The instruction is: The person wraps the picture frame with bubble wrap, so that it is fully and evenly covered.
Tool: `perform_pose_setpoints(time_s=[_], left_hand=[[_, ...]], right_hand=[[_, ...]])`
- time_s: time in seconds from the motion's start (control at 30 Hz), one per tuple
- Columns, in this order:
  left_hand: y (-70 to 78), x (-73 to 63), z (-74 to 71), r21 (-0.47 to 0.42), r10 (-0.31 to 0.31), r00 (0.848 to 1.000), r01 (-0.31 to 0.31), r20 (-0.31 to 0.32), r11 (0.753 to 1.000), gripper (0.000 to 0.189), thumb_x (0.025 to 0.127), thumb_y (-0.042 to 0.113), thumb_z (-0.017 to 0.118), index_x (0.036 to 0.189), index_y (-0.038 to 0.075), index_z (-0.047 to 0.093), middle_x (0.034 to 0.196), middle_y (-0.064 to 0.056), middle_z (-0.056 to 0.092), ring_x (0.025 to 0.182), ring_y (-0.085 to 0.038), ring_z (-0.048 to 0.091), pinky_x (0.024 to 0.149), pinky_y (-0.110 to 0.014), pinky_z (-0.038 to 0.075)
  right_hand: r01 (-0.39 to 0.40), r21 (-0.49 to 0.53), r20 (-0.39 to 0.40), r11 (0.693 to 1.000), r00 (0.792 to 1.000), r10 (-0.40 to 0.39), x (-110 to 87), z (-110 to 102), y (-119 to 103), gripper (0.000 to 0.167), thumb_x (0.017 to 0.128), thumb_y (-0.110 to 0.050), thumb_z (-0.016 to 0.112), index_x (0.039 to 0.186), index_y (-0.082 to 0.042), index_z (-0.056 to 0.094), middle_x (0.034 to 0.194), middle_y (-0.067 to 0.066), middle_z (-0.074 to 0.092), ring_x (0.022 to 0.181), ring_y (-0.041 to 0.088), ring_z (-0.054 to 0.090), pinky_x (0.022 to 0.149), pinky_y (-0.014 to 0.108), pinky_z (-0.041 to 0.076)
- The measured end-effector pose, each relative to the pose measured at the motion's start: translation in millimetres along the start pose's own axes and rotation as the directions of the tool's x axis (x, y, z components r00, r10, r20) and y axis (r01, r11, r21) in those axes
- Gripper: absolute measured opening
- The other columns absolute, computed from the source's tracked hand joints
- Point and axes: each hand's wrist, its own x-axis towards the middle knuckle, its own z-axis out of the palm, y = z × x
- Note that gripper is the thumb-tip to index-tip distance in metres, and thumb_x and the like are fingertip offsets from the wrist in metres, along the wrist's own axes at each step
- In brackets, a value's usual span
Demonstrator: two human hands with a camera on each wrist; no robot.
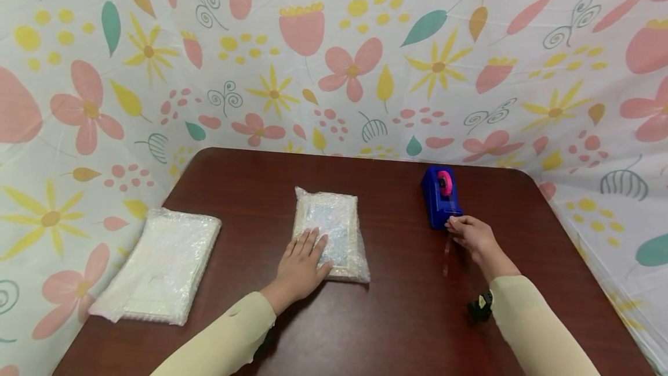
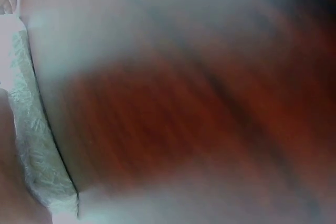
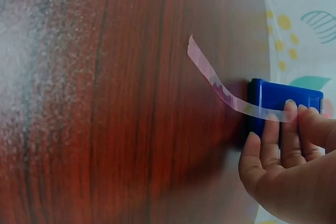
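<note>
My left hand (image 1: 301, 268) rests with fingers spread on a bubble-wrapped picture frame (image 1: 334, 231) in the middle of the table. In the left wrist view only the edge of this bubble-wrapped frame (image 2: 39, 145) and bits of skin show. At the front of a blue tape dispenser (image 1: 435, 199), my right hand (image 1: 475, 237) pinches a strip of clear tape (image 1: 446, 257) between thumb and finger. The tape strip (image 3: 207, 74) hangs free past the fingers in the right wrist view, its loose end curving away from the dispenser. A pink roll (image 1: 445, 183) sits in the dispenser.
A second bubble-wrapped flat package (image 1: 159, 266) lies at the table's left edge. The dark brown table (image 1: 396, 318) has rounded back corners. Behind it hangs a white cloth with a flower print (image 1: 349, 68).
</note>
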Motion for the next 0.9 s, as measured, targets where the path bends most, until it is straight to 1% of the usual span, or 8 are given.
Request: perform_pose_setpoints(time_s=[0.2,0.4,0.5,0.6,0.67,0.83,0.9], left_hand=[[3.7,-1.4,-4.5,0.009,-0.009,1.0,0.009,0.016,1.0,0.064,0.108,0.044,0.043,0.162,0.012,0.031,0.172,-0.013,0.023,0.16,-0.034,0.021,0.13,-0.053,0.021],[4.0,-0.9,-3.2,0.008,-0.006,1.0,0.006,0.01,1.0,0.063,0.108,0.043,0.044,0.161,0.011,0.032,0.171,-0.014,0.024,0.16,-0.035,0.022,0.129,-0.054,0.022],[2.1,-0.7,-2.1,0.009,-0.008,1.0,0.008,0.009,1.0,0.064,0.108,0.044,0.043,0.162,0.012,0.031,0.172,-0.013,0.023,0.16,-0.035,0.021,0.13,-0.054,0.021],[-0.4,-0.1,0.0,0.017,-0.007,1.0,0.007,-0.001,1.0,0.064,0.108,0.045,0.042,0.162,0.012,0.031,0.172,-0.013,0.024,0.16,-0.035,0.021,0.13,-0.054,0.021],[-1.7,0.3,1.1,0.024,-0.007,1.0,0.008,-0.009,1.0,0.063,0.108,0.045,0.043,0.162,0.012,0.032,0.171,-0.013,0.025,0.16,-0.035,0.022,0.13,-0.054,0.021],[-0.9,-0.3,0.6,0.035,0.002,1.0,-0.001,-0.008,0.999,0.064,0.108,0.044,0.044,0.161,0.012,0.032,0.171,-0.014,0.026,0.16,-0.035,0.023,0.129,-0.054,0.023],[-0.1,-0.1,0.0,0.032,0.005,1.0,-0.005,-0.007,0.999,0.064,0.108,0.045,0.043,0.162,0.011,0.032,0.171,-0.014,0.025,0.16,-0.035,0.023,0.129,-0.054,0.023]], right_hand=[[0.006,0.026,-0.007,1.0,1.0,-0.006,-1.2,0.1,-0.6,0.025,0.109,-0.032,0.047,0.112,-0.014,0.064,0.083,-0.027,0.066,0.083,-0.012,0.061,0.08,0.013,0.053],[0.005,0.05,-0.026,0.999,1.0,-0.004,-2.4,2.2,-1.2,0.023,0.109,-0.03,0.048,0.105,-0.016,0.065,0.081,-0.026,0.066,0.081,-0.012,0.063,0.079,0.012,0.053],[0.002,0.051,-0.031,0.999,1.0,-0.001,-1.3,4.5,-2.8,0.023,0.109,-0.028,0.047,0.105,-0.015,0.065,0.08,-0.025,0.066,0.08,-0.013,0.063,0.078,0.012,0.053],[0.007,0.042,-0.045,0.999,0.999,-0.005,0.5,6.9,-2.7,0.024,0.11,-0.027,0.046,0.108,-0.011,0.064,0.08,-0.025,0.065,0.079,-0.013,0.062,0.078,0.012,0.053],[0.018,0.007,-0.049,1.0,0.999,-0.018,2.3,8.6,-0.7,0.025,0.11,-0.025,0.046,0.111,-0.007,0.064,0.082,-0.023,0.066,0.079,-0.012,0.062,0.078,0.013,0.053],[0.017,-0.15,-0.05,0.989,0.998,-0.025,4.9,11.5,6.6,0.029,0.11,-0.021,0.047,0.117,0.002,0.062,0.083,-0.021,0.066,0.078,-0.01,0.059,0.078,0.017,0.05],[0.012,-0.162,-0.043,0.987,0.999,-0.019,4.9,10.4,6.1,0.031,0.11,-0.023,0.047,0.119,0.003,0.062,0.083,-0.022,0.067,0.078,-0.011,0.059,0.08,0.019,0.051]])
